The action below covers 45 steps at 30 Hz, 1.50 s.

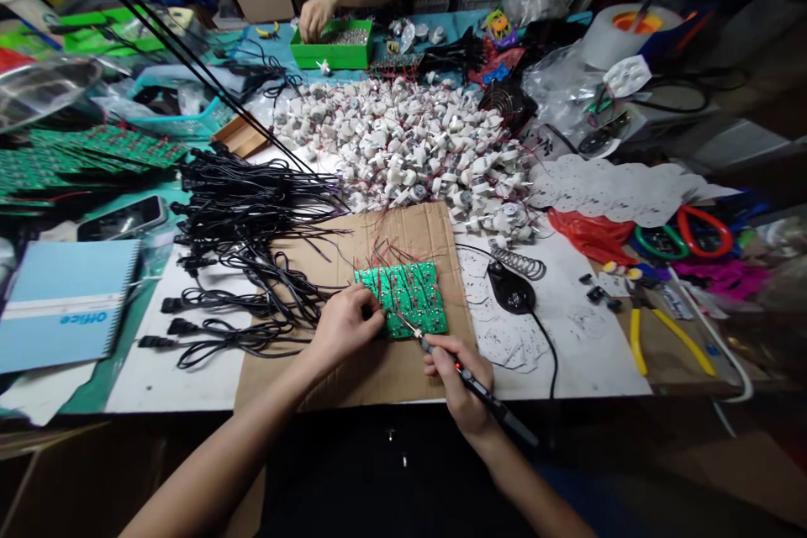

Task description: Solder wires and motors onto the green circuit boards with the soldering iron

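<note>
My right hand [465,405] grips a soldering iron [474,385] with a small red light on its body. The iron's tip rests at or just above a green circuit board [413,290]. Red and black wires stand up from this board, which lies on a cardboard sheet [353,378]. At the board's left edge my left hand [349,324] is closed in a pinch, and whatever lies between its fingertips is hidden. Close to its left are black cables with plugs [252,303], their thin ends pointing toward the board.
A large heap of white parts with red wires [403,143] lies behind the board. Bundled black cables [233,193] and stacked green boards [107,147] fill the left. Yellow-handled pliers [668,336] and a black corded pad [509,287] lie right. Opposite, another person's hand reaches into a green tray [331,59].
</note>
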Tool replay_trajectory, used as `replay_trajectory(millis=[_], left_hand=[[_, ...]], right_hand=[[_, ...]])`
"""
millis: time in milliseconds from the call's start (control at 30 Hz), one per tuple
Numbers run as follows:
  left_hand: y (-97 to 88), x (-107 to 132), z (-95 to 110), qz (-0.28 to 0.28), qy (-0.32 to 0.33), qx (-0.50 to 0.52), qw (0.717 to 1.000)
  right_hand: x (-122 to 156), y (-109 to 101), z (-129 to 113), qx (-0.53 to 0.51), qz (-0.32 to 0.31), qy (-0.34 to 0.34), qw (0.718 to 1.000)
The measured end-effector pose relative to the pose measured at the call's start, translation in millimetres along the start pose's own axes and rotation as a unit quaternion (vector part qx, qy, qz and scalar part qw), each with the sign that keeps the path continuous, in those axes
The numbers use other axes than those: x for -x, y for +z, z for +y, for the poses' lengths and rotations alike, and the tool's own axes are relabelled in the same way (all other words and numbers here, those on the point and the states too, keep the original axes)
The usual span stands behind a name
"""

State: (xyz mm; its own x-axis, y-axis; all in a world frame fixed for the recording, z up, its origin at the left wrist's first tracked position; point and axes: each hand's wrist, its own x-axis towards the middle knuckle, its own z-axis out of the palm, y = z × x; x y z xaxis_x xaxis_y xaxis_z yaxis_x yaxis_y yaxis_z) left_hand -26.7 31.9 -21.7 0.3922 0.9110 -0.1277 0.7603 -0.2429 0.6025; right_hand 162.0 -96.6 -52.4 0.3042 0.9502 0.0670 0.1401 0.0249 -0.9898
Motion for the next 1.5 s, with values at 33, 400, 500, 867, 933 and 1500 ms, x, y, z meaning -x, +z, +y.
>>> replay_trajectory(millis=[33, 400, 500, 867, 933, 1500], left_hand=[[-0.6, -0.2, 0.1, -0.003, -0.001, 0.000, 1.000], [-1.8, -0.8, 0.0, -0.013, 0.000, 0.005, 1.000], [-1.0, -0.3, 0.2, -0.004, -0.001, 0.004, 1.000], [-4.9, -3.2, 3.4, -0.021, -0.012, 0.009, 1.000], [-5.0, -3.1, 3.1, -0.019, -0.009, 0.011, 1.000], [-0.2, -5.0, 2.7, -0.007, -0.052, 0.011, 0.999]], right_hand=[[0.2, 0.2, 1.5, 0.003, -0.001, 0.002, 1.000], [1.6, 0.4, 4.0, 0.014, -0.005, 0.009, 1.000], [2.2, 0.4, 4.0, 0.015, -0.005, 0.002, 1.000], [-0.5, 1.8, -1.4, 0.034, -0.004, -0.013, 0.999], [-1.3, 2.6, -2.9, 0.045, 0.000, -0.027, 0.999], [-0.1, 2.7, -0.1, 0.050, -0.001, -0.050, 0.998]])
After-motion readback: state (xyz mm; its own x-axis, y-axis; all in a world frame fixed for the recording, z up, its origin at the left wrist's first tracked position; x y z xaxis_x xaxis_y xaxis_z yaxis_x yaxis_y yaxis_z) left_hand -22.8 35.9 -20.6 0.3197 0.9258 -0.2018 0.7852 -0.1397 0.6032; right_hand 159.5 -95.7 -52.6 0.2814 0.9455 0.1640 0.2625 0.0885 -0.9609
